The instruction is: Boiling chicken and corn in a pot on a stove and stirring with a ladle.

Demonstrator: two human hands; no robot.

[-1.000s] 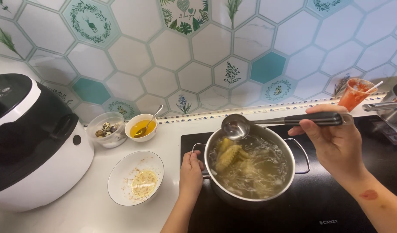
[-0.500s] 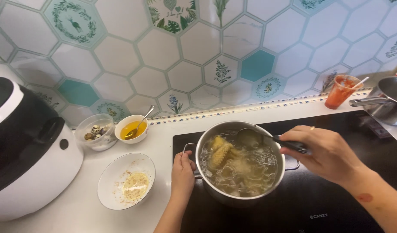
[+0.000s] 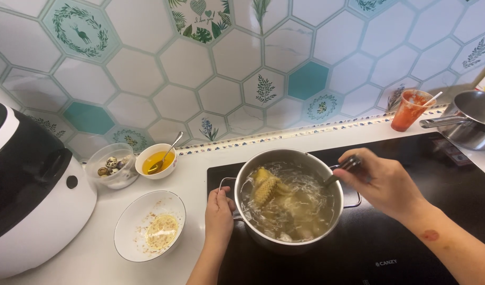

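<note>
Head view: my left hand [image 3: 219, 214] grips pot [image 3: 288, 199] handle, right hand [image 3: 382, 182] clenches ladle [image 3: 341, 170], stirring soup. Next move needs slow strokes, pot steady.

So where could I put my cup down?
Bare black cooktop lies between the steel pot and the saucepan. White counter behind the pot is free too. Left of the pot, three bowls and the cooker crowd it.
</note>
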